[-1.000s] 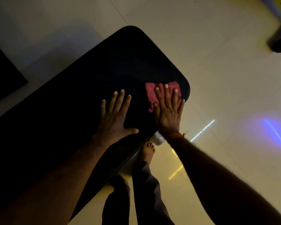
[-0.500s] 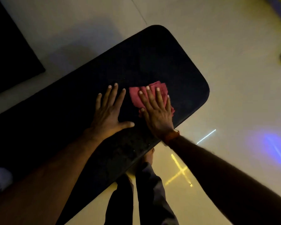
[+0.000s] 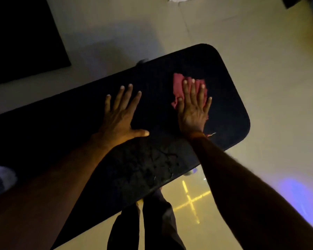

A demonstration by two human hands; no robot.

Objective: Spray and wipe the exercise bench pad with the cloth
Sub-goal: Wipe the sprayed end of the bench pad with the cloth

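The cloth (image 3: 178, 86), red and crumpled, lies on the black bench pad (image 3: 226, 112) toward its rounded right end, nearer the far edge than the near one. The right hand (image 3: 193, 110) presses it flat, grip wide with fingers straight (nothing is pinched). The left hand (image 3: 119, 118) rests on the bare pad toward the middle, fingers spread. Wet patches (image 3: 157, 163) glisten by the near edge.

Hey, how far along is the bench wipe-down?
Looks sprayed: droplets glisten on the pad by its near edge. In hand: the right hand presses the cloth flat near the end; the left hand braces beside it. Left: wiping those droplets.
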